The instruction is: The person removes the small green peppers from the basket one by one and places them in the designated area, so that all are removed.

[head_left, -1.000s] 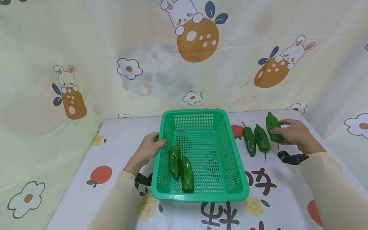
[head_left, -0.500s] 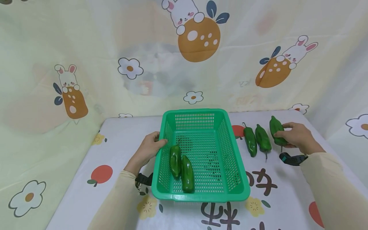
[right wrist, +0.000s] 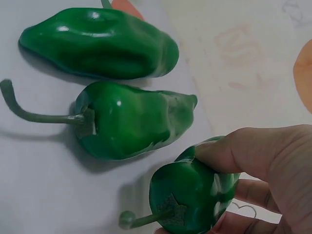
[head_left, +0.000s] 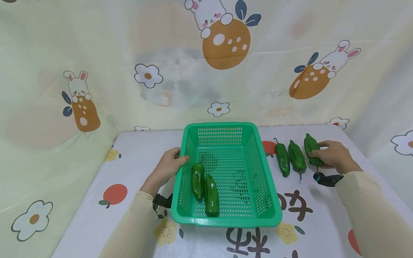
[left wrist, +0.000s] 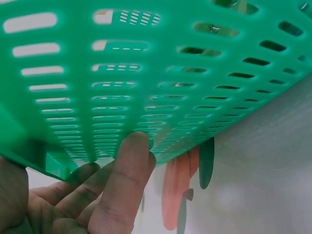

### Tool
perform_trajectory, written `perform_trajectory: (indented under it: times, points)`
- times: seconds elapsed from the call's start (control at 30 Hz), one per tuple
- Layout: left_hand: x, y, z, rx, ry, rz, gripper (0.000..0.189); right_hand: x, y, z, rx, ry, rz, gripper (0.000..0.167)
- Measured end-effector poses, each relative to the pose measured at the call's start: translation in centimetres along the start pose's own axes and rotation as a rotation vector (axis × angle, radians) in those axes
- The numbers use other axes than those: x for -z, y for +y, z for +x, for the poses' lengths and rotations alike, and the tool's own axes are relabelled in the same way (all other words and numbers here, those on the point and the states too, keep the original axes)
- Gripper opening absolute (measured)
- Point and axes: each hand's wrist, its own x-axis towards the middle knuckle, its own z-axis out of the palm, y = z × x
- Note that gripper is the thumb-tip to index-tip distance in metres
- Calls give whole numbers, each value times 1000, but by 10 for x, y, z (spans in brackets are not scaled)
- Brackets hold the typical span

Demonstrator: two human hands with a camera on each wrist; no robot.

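A green plastic basket (head_left: 226, 221) with slotted walls stands mid-table, two green peppers (head_left: 198, 181) lying at its left side. My left hand (head_left: 166, 167) grips the basket's left rim, thumb over the edge; in the left wrist view its fingers (left wrist: 127, 180) press the outer wall from below. At the right, my right hand (head_left: 335, 156) holds a green pepper (head_left: 311, 147) between thumb and fingers, stem toward me. Beside it on the cloth lie two more green peppers, the nearer one (head_left: 297, 156) with its stem toward me and the other (head_left: 282, 159) with its stem pointing away.
A white patterned cloth (head_left: 129, 215) covers the table. Behind it hangs a cream curtain (head_left: 174, 43) with rabbit and flower prints, and another curtain side closes off the right. The basket's right rim stands between its inside and the loose peppers.
The right hand, with the pepper in its fingers, has shifted slightly right and toward me, closer to the table. The left hand stays on the rim. The view has turned slightly.
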Motion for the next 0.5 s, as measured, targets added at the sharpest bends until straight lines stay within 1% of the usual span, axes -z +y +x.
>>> perform_trajectory:
  times: [0.5]
  points:
    - [0,1,0,-10,-7,-10,47,-5,8,5,-66,-31,1,87]
